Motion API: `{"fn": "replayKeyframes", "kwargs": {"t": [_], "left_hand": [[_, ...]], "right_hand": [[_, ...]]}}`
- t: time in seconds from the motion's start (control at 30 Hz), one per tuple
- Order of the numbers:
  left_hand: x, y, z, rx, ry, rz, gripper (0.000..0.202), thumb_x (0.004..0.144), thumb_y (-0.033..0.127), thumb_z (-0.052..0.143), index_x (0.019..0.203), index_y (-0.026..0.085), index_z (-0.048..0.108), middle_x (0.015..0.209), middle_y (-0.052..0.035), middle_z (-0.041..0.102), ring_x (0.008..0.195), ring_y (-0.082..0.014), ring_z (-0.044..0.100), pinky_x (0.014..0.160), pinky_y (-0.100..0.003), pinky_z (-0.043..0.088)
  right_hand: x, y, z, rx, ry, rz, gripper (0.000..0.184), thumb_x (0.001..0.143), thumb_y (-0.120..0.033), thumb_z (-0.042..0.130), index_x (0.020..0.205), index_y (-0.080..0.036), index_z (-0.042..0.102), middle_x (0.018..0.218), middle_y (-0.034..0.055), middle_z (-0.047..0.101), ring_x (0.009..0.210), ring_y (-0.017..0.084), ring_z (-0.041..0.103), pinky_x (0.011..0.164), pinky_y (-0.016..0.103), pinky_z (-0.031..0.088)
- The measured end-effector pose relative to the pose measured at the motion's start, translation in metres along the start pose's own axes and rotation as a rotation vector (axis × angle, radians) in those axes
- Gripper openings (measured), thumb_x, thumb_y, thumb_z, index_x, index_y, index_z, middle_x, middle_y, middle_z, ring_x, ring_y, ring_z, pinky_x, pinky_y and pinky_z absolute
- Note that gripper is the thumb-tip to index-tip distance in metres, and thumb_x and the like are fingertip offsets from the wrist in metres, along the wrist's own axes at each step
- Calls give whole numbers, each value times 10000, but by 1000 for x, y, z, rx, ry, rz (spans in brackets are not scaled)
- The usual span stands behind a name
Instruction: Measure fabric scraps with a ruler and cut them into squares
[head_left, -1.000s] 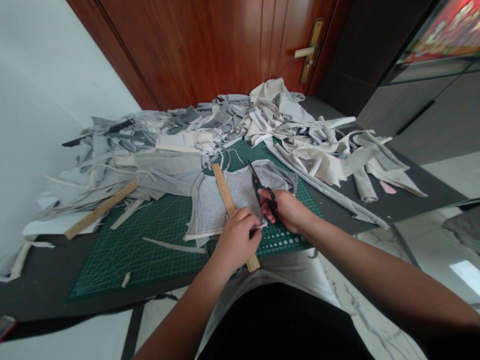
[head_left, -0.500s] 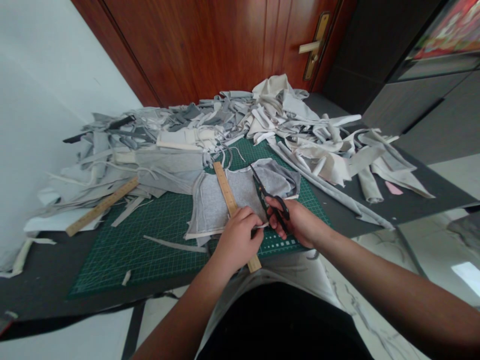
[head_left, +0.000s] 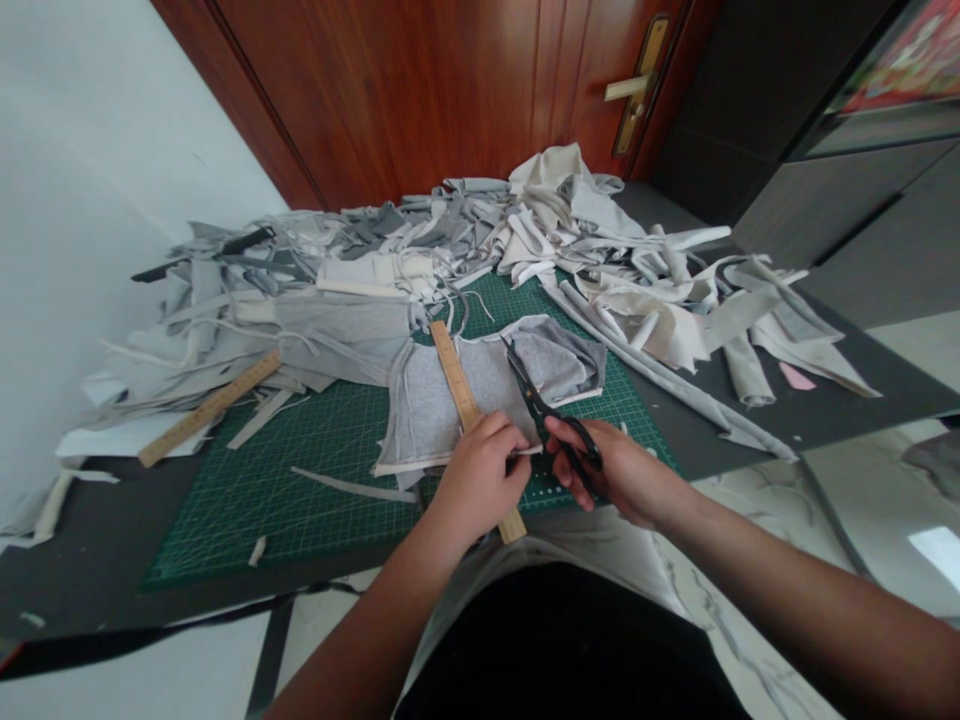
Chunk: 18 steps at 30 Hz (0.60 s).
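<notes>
My right hand [head_left: 600, 465] grips a pair of black-handled scissors [head_left: 534, 396], fingers through the loops. The blades point away from me over a piece of grey knit fabric [head_left: 420, 390], their tips near its far edge. My left hand [head_left: 487, 465] is closed and pinches the fabric's near, pale-trimmed edge. Beneath that hand runs a wooden ruler [head_left: 454, 375], lying across the fabric with its near end poking out toward me. Part of the ruler and fabric is hidden by the left hand. A green cutting mat [head_left: 315, 440] lies underneath.
A heap of grey and white fabric scraps [head_left: 360, 230] spreads along the back, with more off-white pieces [head_left: 675, 330] at right. A second wooden ruler [head_left: 210, 408] rests at left. One thin grey strip [head_left: 352, 485] lies on the mat. Behind stands a brown door [head_left: 420, 90].
My right hand and the scissors have shifted slightly right and toward me, away from my left hand. My left hand keeps its hold on the fabric. The view has moved a little.
</notes>
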<state>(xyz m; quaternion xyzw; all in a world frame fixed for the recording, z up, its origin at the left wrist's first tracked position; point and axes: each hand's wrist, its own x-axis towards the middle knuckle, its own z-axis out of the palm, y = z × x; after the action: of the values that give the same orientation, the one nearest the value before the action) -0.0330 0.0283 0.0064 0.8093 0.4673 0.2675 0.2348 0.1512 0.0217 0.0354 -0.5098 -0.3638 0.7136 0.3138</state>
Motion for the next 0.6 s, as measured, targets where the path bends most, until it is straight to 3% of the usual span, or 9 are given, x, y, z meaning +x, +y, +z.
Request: {"fn": "replayKeyframes", "kwargs": {"t": [0.23,0.43,0.6], "left_hand": [[0,1,-1,10,0,11,145,857,58,629,802,193,633,892,-22,589,901,-201,599,803,-330,481],[0,0,-1,11,0,14,145,851,53,637,838,197,651,933,-30,610,945,-211,608,846,-346,500],[0,0,0,4,6,14,140,854,60,643,855,199,661,957,-33,621,960,-214,616,864,-356,505]], "right_hand": [[23,-19,5,1,15,-13,364,961,-483,565,786,-165,587,544,5,581,385,110,491,377,215,390],[48,-40,10,49,29,66,436,1001,-527,496,735,-188,559,523,9,554,401,111,481,398,214,379],[60,-47,13,64,39,45,434,1005,-544,496,741,-204,554,523,10,552,401,112,459,390,217,366]]}}
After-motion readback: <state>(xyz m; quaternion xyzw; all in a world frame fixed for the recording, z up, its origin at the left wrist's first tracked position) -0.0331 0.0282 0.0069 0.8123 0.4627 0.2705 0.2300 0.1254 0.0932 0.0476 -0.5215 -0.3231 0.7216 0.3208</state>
